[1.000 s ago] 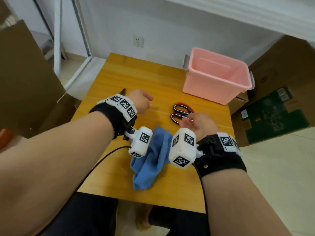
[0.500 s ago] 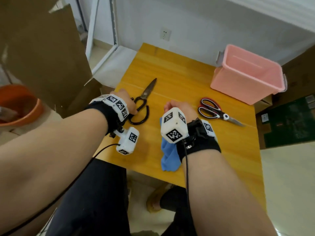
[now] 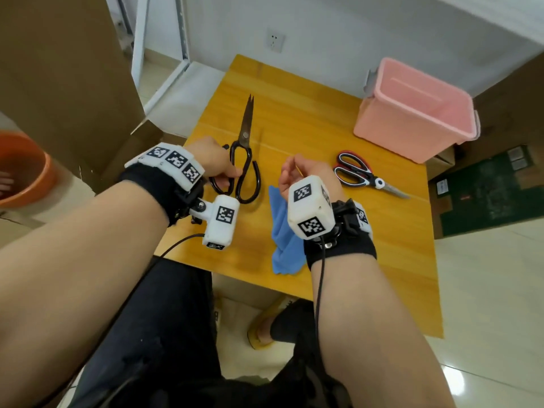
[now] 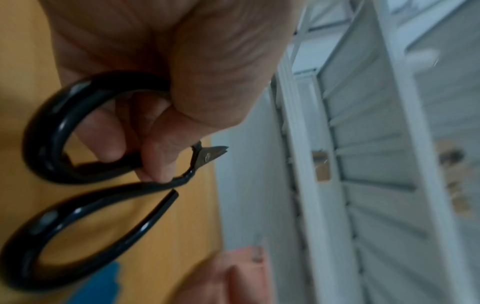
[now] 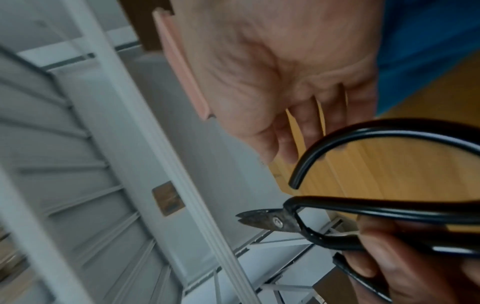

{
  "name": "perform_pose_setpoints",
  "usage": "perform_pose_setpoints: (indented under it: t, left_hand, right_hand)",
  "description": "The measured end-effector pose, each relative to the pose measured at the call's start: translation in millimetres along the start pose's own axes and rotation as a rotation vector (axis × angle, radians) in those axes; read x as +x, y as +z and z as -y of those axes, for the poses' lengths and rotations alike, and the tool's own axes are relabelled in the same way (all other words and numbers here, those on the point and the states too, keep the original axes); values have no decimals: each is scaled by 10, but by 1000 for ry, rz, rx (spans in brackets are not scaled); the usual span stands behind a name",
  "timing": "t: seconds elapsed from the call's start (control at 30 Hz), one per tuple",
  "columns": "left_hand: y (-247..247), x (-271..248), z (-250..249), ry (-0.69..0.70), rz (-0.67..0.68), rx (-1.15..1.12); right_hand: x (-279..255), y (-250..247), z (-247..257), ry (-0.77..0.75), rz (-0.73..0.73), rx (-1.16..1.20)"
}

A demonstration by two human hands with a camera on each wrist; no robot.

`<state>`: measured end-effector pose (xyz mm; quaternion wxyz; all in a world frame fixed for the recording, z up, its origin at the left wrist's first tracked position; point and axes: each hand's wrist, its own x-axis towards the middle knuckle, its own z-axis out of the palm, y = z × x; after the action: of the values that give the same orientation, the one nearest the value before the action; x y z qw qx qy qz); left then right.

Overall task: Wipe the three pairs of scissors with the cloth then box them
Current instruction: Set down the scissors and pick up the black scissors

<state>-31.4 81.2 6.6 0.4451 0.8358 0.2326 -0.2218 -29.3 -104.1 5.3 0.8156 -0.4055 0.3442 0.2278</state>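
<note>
Black iron scissors (image 3: 246,134) lie on the wooden table (image 3: 309,122) with their blades pointing away. My left hand (image 3: 225,173) grips one handle loop; in the left wrist view its fingers (image 4: 109,133) curl through the loop of the black scissors (image 4: 78,185). My right hand (image 3: 290,172) hovers beside them with relaxed fingers (image 5: 306,131) and holds nothing. A blue cloth (image 3: 282,234) lies crumpled under my right wrist. Red, black and white scissors (image 3: 360,175) lie shut to the right. A pink box (image 3: 412,119) stands open at the far right. I see no third pair.
The table's near edge is just below the cloth. Cardboard sheets (image 3: 67,69) lean at the left, next to an orange tub (image 3: 23,169) on the floor. More cardboard (image 3: 506,92) and a green board (image 3: 485,189) lie to the right of the table.
My left hand has taken hold of the black scissors' handle, and the blades have swung to point away. My right hand left the red-handled scissors and came back over the cloth.
</note>
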Motion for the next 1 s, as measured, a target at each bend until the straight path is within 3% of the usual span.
perform_pose_setpoints:
  t: [0.13, 0.3, 0.43, 0.63, 1.0]
  left_hand:
    - [-56, -177, 4, 101, 136, -430]
    - [-17, -435, 0, 267, 282, -597]
    - [49, -587, -40, 301, 281, -594]
    - [127, -749, -97, 328, 275, -603]
    - [1, -873, 20, 386, 204, -270]
  right_hand:
    - [-112, 11, 33, -49, -28, -164]
    - [-387, 4, 142, -89, 140, -383]
    - [-511, -33, 208, -169, 216, -482]
    - [-514, -106, 165, -392, 181, -561]
    - [-542, -454, 238, -580, 162, -751]
